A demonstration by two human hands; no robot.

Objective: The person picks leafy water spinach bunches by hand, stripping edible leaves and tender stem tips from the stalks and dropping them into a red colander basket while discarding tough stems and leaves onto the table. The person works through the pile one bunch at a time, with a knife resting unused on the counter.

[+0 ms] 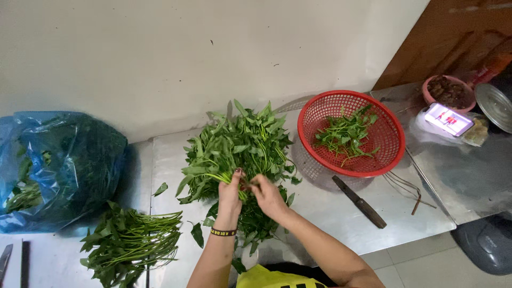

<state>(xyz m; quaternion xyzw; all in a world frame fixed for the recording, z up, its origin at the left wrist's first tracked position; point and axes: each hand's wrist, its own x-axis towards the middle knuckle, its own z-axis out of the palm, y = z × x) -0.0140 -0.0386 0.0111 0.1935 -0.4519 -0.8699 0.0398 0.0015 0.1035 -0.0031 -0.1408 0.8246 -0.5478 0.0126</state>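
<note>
A big pile of leafy green stalks (240, 146) lies on the steel table (320, 213) in front of me. My left hand (230, 193) pinches a green stem at the near edge of the pile. My right hand (268, 196) meets it from the right, fingers closed on the same stem. A red plastic colander (320, 114) to the right holds a few picked green sprigs (345, 136).
A second bunch of greens (130, 242) lies at the lower left. A blue plastic bag (58, 165) of greens sits at the far left. A dark-handled knife (360, 202) lies by the colander. A lit phone (449, 119), a pink bowl (429, 85) and a metal lid (495, 105) stand at the right.
</note>
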